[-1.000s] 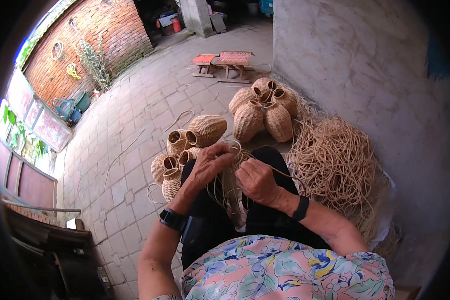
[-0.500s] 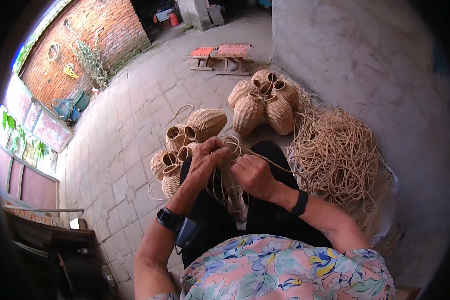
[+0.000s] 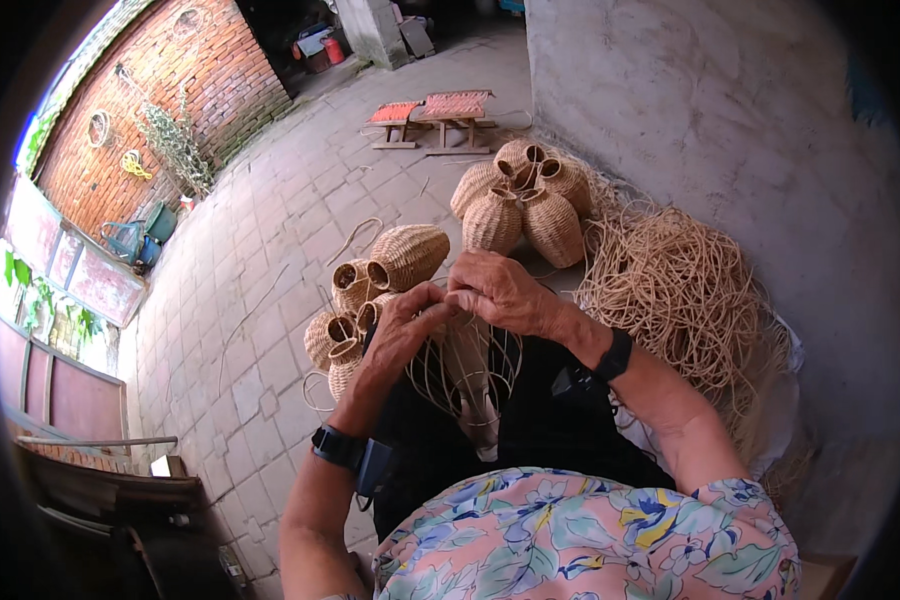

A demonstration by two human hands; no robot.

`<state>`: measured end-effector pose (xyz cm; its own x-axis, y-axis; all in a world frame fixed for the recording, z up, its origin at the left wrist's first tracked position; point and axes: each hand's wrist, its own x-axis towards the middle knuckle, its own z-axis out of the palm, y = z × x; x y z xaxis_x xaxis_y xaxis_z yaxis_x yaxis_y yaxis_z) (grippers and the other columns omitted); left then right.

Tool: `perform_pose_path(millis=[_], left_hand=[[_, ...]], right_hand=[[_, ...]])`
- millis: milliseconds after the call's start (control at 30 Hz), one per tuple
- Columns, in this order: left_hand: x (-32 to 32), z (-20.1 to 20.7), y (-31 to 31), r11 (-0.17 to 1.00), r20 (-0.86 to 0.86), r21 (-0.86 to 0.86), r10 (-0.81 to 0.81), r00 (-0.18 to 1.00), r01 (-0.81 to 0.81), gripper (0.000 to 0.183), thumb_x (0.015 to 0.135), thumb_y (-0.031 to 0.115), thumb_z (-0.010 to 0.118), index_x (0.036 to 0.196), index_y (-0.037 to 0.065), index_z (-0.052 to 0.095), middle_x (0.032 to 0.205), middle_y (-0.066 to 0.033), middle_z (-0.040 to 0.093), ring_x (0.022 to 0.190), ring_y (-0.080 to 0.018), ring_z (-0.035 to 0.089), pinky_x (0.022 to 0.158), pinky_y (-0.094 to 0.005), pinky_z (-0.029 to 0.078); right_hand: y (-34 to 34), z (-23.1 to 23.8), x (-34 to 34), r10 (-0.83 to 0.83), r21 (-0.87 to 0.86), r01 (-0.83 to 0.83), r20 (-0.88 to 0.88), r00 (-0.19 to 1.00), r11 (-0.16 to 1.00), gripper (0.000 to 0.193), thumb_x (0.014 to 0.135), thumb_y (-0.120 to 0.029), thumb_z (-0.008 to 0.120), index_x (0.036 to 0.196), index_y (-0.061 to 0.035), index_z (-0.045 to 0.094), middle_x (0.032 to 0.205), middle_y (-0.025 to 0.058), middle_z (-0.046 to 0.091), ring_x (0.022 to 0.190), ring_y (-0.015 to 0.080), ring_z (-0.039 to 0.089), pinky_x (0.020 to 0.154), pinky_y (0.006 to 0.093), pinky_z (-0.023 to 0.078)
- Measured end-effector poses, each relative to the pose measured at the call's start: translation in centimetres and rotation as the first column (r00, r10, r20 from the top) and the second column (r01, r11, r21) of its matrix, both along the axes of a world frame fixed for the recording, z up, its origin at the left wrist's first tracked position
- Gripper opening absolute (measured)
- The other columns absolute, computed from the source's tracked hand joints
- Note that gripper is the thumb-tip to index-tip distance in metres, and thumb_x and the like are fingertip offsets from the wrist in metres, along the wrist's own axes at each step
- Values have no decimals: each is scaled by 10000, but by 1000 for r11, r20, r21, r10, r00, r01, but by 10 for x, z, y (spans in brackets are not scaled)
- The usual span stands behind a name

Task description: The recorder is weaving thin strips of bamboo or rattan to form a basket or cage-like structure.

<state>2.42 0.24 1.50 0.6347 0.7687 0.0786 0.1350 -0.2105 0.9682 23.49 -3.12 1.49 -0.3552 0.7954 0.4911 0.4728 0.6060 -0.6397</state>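
Note:
Over my lap, both hands meet at the fingertips, fingers closed in a pinch. My left hand (image 3: 410,322) and my right hand (image 3: 500,290) grip the upper strands of an open frame of thin, pale, bent strands (image 3: 510,372). The frame hangs between my knees, its loops spreading below my fingers. Exactly which strand lies between the fingertips is hidden. Just beyond my left hand lies a cluster of small woven baskets (image 3: 410,255), bulging in the middle with narrow round mouths.
More woven baskets (image 3: 553,228) stand bunched ahead. A big tangled heap of tan cord (image 3: 685,290) lies at right by the grey wall (image 3: 690,110). Two low wooden stools (image 3: 455,108) with red woven seats stand farther off. Loose strands lie on the paved floor (image 3: 260,300).
My right hand has moved up and left to meet my left fingertips. The twisted cord that trailed right from it no longer shows. More of the strand frame is visible below my hands.

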Motion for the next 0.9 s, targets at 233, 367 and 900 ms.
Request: perform_pose_path(millis=[233,367,900], left_hand=[[-7,2,5,981,-127,186,-30,991,53,191,931,173,563,995,7,634,872,-57,641,829,-135,585,752,-298,485],[-6,2,4,980,-143,193,-22,989,49,184,906,168,576,982,7,620,857,-68,627,796,-150,576,747,-313,489],[-10,7,13,990,-101,19,-140,985,143,162,959,168,625,981,8,620,952,-27,629,918,-122,578,851,-286,473]], right_hand=[[6,-7,-15,-120,-75,111,-134,984,991,148,937,-161,598,927,-17,565,770,200,641,766,393,659,683,472,499],[9,-12,-19,-189,-88,181,-97,977,980,155,954,-134,576,930,16,550,779,196,630,724,278,661,669,393,487],[6,-21,-15,-144,-171,88,-352,925,981,176,946,-163,623,900,3,587,739,152,638,677,276,636,638,406,487]])
